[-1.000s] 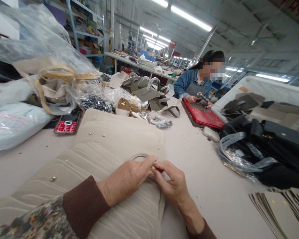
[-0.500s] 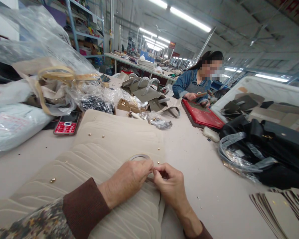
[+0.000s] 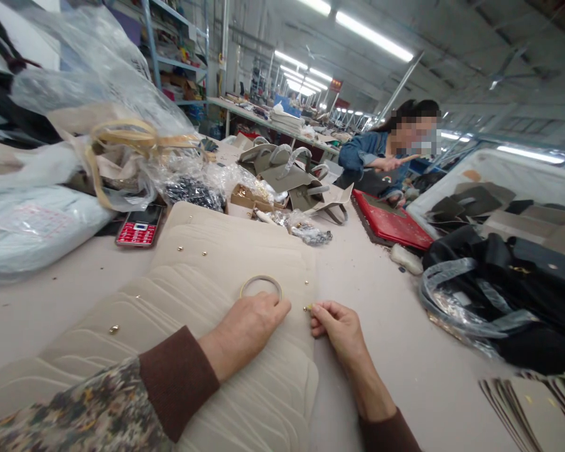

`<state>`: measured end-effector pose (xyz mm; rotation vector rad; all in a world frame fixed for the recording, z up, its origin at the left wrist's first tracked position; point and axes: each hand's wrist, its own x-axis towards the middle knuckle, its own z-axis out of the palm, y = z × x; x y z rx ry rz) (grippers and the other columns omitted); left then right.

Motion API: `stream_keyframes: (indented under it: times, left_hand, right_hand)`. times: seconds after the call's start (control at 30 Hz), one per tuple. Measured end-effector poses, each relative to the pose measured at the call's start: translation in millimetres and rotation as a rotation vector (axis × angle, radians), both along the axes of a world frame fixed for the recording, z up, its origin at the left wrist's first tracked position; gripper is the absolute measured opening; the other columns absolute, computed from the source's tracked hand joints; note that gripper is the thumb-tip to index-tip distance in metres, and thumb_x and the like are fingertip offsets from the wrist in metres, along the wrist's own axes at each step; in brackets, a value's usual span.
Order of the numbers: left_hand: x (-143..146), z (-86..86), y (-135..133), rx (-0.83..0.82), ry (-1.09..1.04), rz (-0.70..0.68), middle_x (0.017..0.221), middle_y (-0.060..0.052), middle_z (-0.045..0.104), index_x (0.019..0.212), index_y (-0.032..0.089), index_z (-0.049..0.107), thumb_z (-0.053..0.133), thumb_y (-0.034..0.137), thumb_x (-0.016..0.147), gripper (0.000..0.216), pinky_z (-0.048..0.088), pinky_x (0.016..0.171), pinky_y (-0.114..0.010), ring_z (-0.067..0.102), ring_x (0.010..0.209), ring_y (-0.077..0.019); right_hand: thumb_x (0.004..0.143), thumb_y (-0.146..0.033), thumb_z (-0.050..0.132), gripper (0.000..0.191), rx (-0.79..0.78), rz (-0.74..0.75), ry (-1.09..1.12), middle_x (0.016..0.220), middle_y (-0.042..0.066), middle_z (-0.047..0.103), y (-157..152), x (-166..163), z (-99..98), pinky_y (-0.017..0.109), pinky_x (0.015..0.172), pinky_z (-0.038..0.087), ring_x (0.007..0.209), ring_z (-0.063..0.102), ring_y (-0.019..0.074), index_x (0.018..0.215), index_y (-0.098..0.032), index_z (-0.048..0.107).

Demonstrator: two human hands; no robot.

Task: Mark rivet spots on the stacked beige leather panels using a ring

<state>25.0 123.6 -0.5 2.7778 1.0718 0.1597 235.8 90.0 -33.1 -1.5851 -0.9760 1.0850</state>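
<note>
A narrow roll of tape [image 3: 262, 279] stands up from beneath my left hand [image 3: 252, 326], whose closed fingers grip its lower part. My right hand [image 3: 334, 323] is closed in a pinch on a small yellowish piece of tape [image 3: 310, 307], at the right edge of the stack, beside a small gold stud [image 3: 305, 309]. Both hands are over a fanned stack of beige panels [image 3: 226, 245] with rounded corners. More gold studs [image 3: 114, 329] dot the panels. The lower part of the roll is hidden by my left hand.
A red-keyed phone [image 3: 139, 226] and plastic-wrapped bundles [image 3: 37, 229] are at the left. Small parts in boxes [image 3: 249, 199] and olive bag pieces [image 3: 287, 176] lie beyond the stack. A co-worker [image 3: 374, 154] works by a red board [image 3: 393, 220]. Black bags [image 3: 494, 282] and cut strips [image 3: 537, 408] are right.
My hands, close together before, are now apart: the right has moved to the stack's edge with the tape piece. The tape roll shows more upright. The co-worker's hand has risen.
</note>
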Motion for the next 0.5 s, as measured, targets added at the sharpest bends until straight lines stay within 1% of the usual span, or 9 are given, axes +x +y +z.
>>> stream_keyframes:
  times: [0.1,0.2,0.4,0.47,0.5]
  left_hand:
    - [1,-0.2,0,-0.015,0.024,-0.001,0.094,-0.006,0.064,0.099,0.018,0.056,0.043,0.005,0.09,0.02,0.049,0.067,-0.031,0.06,0.083,-0.0222]
    - [3,-2.0,-1,-0.02,0.024,-0.003,0.093,-0.007,0.063,0.097,0.018,0.055,0.042,0.005,0.09,0.02,0.048,0.067,-0.032,0.059,0.083,-0.0224]
    - [3,-5.7,-2,0.006,-0.002,-0.015,0.09,-0.008,0.062,0.095,0.017,0.056,0.041,0.004,0.091,0.02,0.047,0.066,-0.033,0.059,0.082,-0.0238]
    - [3,-5.3,-2,0.012,-0.012,-0.014,0.089,-0.008,0.063,0.095,0.017,0.056,0.041,0.003,0.09,0.021,0.047,0.065,-0.032,0.058,0.081,-0.0233]
    - [2,-4.6,-2,0.009,-0.013,-0.01,0.089,-0.008,0.063,0.095,0.017,0.056,0.041,0.003,0.09,0.021,0.047,0.064,-0.031,0.059,0.081,-0.0229]
  right_hand:
    - [0.065,-0.052,0.078,0.041,-0.015,0.049,-0.072,0.053,-0.001,0.062,-1,-4,-0.4,0.021,0.043,0.045,0.042,0.054,0.0094,0.073,-0.012,0.069]
    - [0.069,-0.05,0.073,0.037,-0.014,0.071,-0.167,0.051,-0.002,0.058,-1,-11,0.4,0.02,0.041,0.043,0.041,0.05,0.0092,0.072,-0.014,0.068]
    - [0.077,-0.041,0.061,0.026,0.045,0.103,-0.489,0.05,-0.002,0.057,6,-16,-0.6,0.021,0.038,0.039,0.041,0.048,0.0105,0.069,-0.017,0.067]
    - [0.077,-0.038,0.062,0.022,0.058,0.099,-0.538,0.048,-0.004,0.057,8,-16,-1.9,0.021,0.037,0.038,0.039,0.048,0.011,0.081,-0.017,0.069]
    - [0.076,-0.038,0.064,0.024,0.053,0.084,-0.535,0.046,-0.005,0.056,8,-15,-2.6,0.021,0.036,0.037,0.037,0.048,0.0112,0.089,-0.017,0.068]
